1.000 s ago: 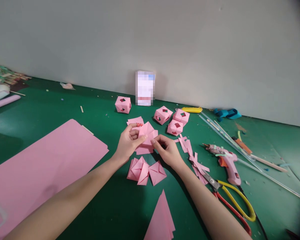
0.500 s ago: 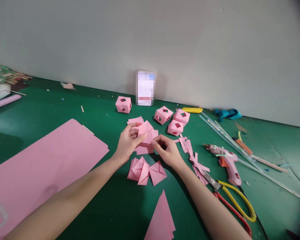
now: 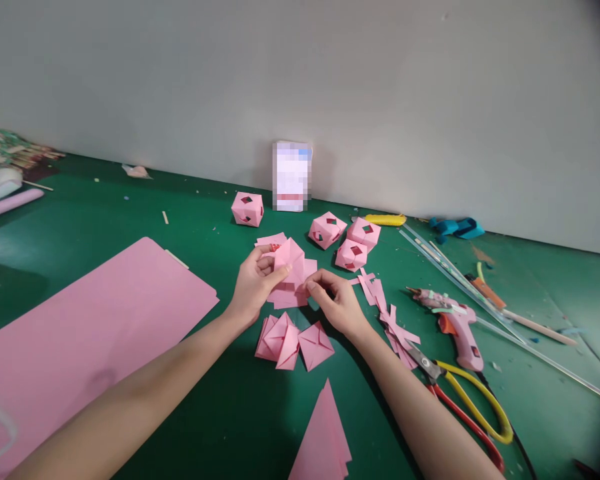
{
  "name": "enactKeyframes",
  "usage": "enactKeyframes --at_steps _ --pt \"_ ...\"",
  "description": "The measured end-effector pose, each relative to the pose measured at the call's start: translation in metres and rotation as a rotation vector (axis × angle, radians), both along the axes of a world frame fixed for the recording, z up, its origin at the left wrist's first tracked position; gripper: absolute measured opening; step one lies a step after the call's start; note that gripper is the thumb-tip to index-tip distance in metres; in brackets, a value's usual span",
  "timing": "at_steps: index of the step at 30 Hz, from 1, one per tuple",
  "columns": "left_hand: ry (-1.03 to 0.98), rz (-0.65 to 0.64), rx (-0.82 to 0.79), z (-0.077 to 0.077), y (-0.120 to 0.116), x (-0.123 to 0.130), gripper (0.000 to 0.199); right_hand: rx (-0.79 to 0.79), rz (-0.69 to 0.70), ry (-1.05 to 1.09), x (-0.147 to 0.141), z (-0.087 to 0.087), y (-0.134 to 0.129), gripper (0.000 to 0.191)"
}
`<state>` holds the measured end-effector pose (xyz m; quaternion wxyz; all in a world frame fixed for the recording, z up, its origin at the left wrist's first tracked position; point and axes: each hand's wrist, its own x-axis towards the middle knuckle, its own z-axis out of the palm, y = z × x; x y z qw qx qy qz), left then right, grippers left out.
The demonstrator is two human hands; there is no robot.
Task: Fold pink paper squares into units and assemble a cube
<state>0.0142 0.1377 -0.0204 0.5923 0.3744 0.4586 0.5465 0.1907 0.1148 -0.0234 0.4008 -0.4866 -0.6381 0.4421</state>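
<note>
My left hand (image 3: 254, 283) is closed on a folded pink paper square (image 3: 291, 257), its thumb pressed flat on the creased face. To the right, my right hand (image 3: 334, 300) has thumb and index finger pinched together near the lower corner of that paper; whatever lies between those fingertips is hidden. Loose pink paper squares (image 3: 285, 300) lie under both hands. Just below them are several folded pink paper pieces (image 3: 285, 337), overlapping, with one square (image 3: 316, 347) set a little apart.
Several pink paper boxes with cut-outs (image 3: 327, 230) stand behind my hands, near a blurred upright screen (image 3: 291, 177). Pink strips (image 3: 393, 327), scissors (image 3: 437, 370) and a glue gun (image 3: 455, 320) lie at the right. A large pink sheet (image 3: 105, 320) covers the left; pointed paper (image 3: 323, 437) lies in front.
The folded square in my left hand has shifted very slightly left and up. My right hand's pinch stays close beside it. Nothing else has visibly moved.
</note>
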Motion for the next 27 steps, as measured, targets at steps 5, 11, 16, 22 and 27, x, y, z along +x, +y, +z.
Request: enactKeyframes --at_steps 5,11,16,22,27 --pt "-0.003 -0.012 -0.005 0.0014 -0.0002 0.0001 0.057 -0.009 -0.01 -0.014 -0.0008 0.001 -0.0003 0.021" --pt "-0.021 -0.016 0.005 0.0004 -0.0001 0.0007 0.058 0.011 0.023 -0.029 -0.0006 0.0036 0.0006 0.017" --pt "-0.025 -0.024 0.003 -0.0012 -0.0008 0.0014 0.062 0.005 0.029 0.002 -0.0002 0.0055 0.0005 0.016" --pt "-0.003 -0.048 0.049 -0.0016 -0.0009 0.0015 0.061 -0.011 0.017 0.003 -0.0007 0.0032 0.0002 0.019" --pt "-0.016 -0.086 0.046 -0.0015 -0.0003 0.0002 0.065 0.014 0.035 -0.034 -0.0011 0.003 0.001 0.02"
